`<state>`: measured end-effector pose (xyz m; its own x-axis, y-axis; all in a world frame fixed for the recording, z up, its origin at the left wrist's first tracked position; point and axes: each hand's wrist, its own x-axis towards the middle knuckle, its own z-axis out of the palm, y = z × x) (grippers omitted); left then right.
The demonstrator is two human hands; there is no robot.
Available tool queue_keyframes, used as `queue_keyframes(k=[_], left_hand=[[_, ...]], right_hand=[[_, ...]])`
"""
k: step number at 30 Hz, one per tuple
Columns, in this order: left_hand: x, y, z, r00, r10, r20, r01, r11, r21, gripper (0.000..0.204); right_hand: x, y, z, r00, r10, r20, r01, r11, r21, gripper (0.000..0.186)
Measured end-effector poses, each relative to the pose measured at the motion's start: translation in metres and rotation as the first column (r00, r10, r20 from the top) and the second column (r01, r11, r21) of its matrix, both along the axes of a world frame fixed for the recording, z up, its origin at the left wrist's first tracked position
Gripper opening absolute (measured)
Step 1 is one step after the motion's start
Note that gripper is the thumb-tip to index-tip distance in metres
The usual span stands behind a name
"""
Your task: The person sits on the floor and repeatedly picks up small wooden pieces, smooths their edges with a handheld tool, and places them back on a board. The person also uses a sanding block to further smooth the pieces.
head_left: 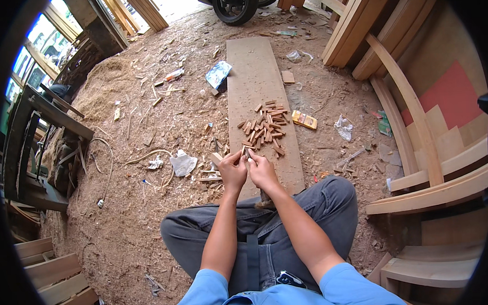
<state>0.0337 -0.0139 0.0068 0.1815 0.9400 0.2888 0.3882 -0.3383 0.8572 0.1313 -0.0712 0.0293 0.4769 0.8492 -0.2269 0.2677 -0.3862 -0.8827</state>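
My left hand (pixel 234 173) is closed, its fingertips pinching a small wooden piece (pixel 246 151) over the long board. Right beside it my right hand (pixel 263 172) is closed too, its fingers meeting the left ones. A small white spot shows between the hands; I cannot make out what it is, nor what the right fingers grip. Just beyond my fingers, a heap of short reddish-brown wooden pieces (pixel 265 128) lies loose on the brown board (pixel 254 71). Under my right wrist a dark, stubby object (pixel 265 199) partly shows. A pale wood block (pixel 216 158) is next to my left hand.
Sawdust and scraps cover the floor (pixel 128 232). A yellow packet (pixel 304 120) and a blue-white packet (pixel 218 74) lie beside the board. Curved wooden frames (pixel 428 192) stand at right, a dark wooden frame (pixel 49 116) at left. A motorcycle wheel (pixel 235 6) is at the far end.
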Motion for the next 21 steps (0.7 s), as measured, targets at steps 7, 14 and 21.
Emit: queue_keyframes(k=[7,14,21], left_hand=[[-0.009,-0.001,0.0,0.999,0.04,0.028,-0.039,0.999,-0.012,0.022],[-0.001,-0.003,-0.004,1.0,0.022,0.003,-0.022,0.999,0.042,0.022],[-0.007,-0.001,0.002,0.999,0.04,-0.014,-0.04,0.999,-0.016,0.022]], right_hand=[[-0.003,-0.008,0.012,0.991,0.128,-0.028,-0.128,0.992,0.002,0.039],[-0.004,-0.005,0.008,0.997,0.026,-0.066,-0.022,0.998,0.06,0.04],[-0.005,-0.007,0.016,0.992,0.089,-0.092,-0.097,0.992,-0.083,0.04]])
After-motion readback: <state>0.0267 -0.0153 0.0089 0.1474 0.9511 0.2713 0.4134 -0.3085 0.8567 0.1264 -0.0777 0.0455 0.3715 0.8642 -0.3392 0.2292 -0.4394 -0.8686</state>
